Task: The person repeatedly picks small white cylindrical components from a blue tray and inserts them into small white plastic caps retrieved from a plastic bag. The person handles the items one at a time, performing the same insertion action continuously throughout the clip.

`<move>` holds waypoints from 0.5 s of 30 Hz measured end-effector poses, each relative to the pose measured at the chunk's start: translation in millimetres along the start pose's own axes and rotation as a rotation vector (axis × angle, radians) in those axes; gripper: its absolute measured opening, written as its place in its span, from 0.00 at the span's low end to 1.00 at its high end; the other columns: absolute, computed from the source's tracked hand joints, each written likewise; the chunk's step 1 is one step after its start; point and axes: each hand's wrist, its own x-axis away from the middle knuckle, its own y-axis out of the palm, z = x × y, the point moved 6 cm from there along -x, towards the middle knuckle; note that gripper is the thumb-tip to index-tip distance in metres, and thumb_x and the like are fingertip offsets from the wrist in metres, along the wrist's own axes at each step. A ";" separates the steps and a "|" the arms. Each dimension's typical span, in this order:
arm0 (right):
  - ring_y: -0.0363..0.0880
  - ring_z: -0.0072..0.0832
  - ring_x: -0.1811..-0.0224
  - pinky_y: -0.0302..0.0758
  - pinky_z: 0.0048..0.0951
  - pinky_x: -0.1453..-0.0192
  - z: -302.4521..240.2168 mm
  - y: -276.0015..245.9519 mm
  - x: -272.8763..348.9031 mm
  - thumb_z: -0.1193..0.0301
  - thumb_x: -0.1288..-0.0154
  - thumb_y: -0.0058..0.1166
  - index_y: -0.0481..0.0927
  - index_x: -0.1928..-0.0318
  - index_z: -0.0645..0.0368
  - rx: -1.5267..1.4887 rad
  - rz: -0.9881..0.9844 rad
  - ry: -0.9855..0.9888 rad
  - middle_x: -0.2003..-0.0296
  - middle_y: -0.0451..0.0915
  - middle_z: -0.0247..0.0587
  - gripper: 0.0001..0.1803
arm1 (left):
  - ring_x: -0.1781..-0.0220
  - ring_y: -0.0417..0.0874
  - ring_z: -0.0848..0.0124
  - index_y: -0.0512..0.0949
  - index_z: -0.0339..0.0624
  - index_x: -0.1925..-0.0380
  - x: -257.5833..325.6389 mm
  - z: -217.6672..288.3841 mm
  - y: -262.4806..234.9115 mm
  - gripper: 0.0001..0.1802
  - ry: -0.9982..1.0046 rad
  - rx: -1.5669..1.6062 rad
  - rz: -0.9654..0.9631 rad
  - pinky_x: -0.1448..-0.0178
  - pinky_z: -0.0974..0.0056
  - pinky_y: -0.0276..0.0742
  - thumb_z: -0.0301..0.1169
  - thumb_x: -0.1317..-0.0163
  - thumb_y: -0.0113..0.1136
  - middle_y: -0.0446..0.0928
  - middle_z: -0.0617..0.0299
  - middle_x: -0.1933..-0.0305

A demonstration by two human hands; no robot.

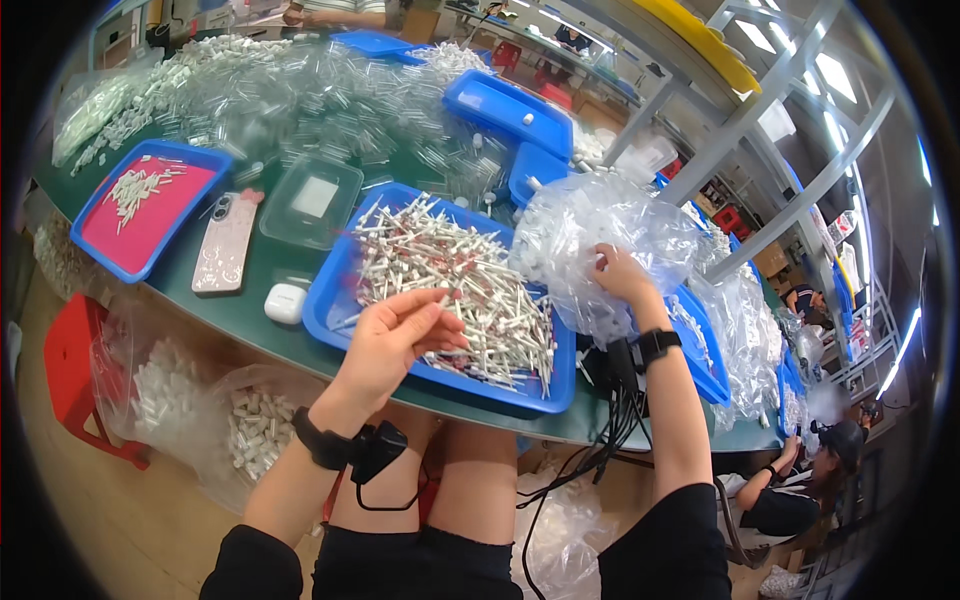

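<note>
Observed L hand (pixel 393 335) half-curled over white tubes (pixel 490 325) in blue tray (pixel 565 368), ctr frame, and R hand (pixel 624 277) curled at clear bag (pixel 562 225), rt of ctr, unable to confirm either grip; judged mid-pick, calling next for light single-pc pinch.

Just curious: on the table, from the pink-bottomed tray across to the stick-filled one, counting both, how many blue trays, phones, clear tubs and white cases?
Blue trays: 2 (pink-bottomed tray, stick-filled tray)
Phone: 1
Clear tub: 1
White case: 1
Total: 5
</note>
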 end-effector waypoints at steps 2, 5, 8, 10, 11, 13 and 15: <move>0.80 0.41 0.58 0.76 0.37 0.52 -7.2 -3.9 10.8 0.63 0.45 0.55 0.75 0.51 0.55 -0.008 0.058 -0.031 0.61 0.81 0.45 0.20 | 0.59 0.84 0.61 0.72 0.35 0.49 -5.2 1.9 4.0 0.13 -0.058 0.041 -0.055 0.50 0.59 0.79 0.27 0.31 0.48 0.80 0.51 0.61; 0.79 0.42 0.56 0.75 0.39 0.51 -7.0 -0.3 8.4 0.64 0.45 0.56 0.74 0.54 0.56 -0.086 0.121 -0.106 0.61 0.80 0.46 0.19 | 0.60 0.83 0.56 0.69 0.38 0.60 -8.0 1.5 15.6 0.06 -0.126 0.069 -0.142 0.50 0.56 0.78 0.25 0.36 0.44 0.79 0.48 0.64; 0.78 0.47 0.58 0.74 0.43 0.54 -6.9 -3.8 4.8 0.69 0.48 0.55 0.75 0.59 0.58 -0.152 0.218 -0.204 0.64 0.80 0.51 0.14 | 0.62 0.82 0.52 0.63 0.42 0.70 -9.6 -2.5 31.1 0.02 -0.162 0.078 -0.255 0.50 0.53 0.77 0.23 0.40 0.40 0.78 0.44 0.68; 0.78 0.48 0.57 0.74 0.42 0.53 -16.4 -12.2 4.9 0.70 0.47 0.55 0.73 0.60 0.58 -0.031 0.231 -0.246 0.63 0.80 0.50 0.13 | 0.63 0.82 0.52 0.61 0.43 0.72 -7.6 -7.2 37.6 0.02 -0.157 0.075 -0.353 0.50 0.52 0.76 0.25 0.40 0.39 0.77 0.44 0.71; 0.78 0.48 0.56 0.74 0.41 0.52 -19.5 -19.4 4.9 0.70 0.46 0.55 0.72 0.60 0.58 0.042 0.239 -0.265 0.62 0.80 0.49 0.13 | 0.63 0.81 0.51 0.60 0.43 0.72 -9.0 -12.7 45.1 0.03 -0.148 0.082 -0.408 0.50 0.52 0.76 0.26 0.39 0.38 0.77 0.44 0.72; 0.79 0.49 0.60 0.75 0.42 0.57 -25.5 -34.6 14.0 0.72 0.47 0.54 0.72 0.60 0.58 0.138 0.398 -0.275 0.62 0.81 0.49 0.12 | 0.67 0.80 0.55 0.59 0.44 0.77 -9.5 -23.9 54.9 0.18 -0.171 0.057 -0.344 0.54 0.55 0.75 0.40 0.29 0.37 0.72 0.51 0.78; 0.80 0.46 0.63 0.76 0.41 0.59 -42.7 -58.3 28.8 0.72 0.46 0.54 0.73 0.56 0.57 0.150 0.468 -0.271 0.62 0.81 0.49 0.15 | 0.70 0.79 0.56 0.59 0.44 0.79 -11.6 -35.2 57.6 0.25 -0.164 0.065 -0.296 0.56 0.57 0.74 0.49 0.26 0.34 0.69 0.54 0.81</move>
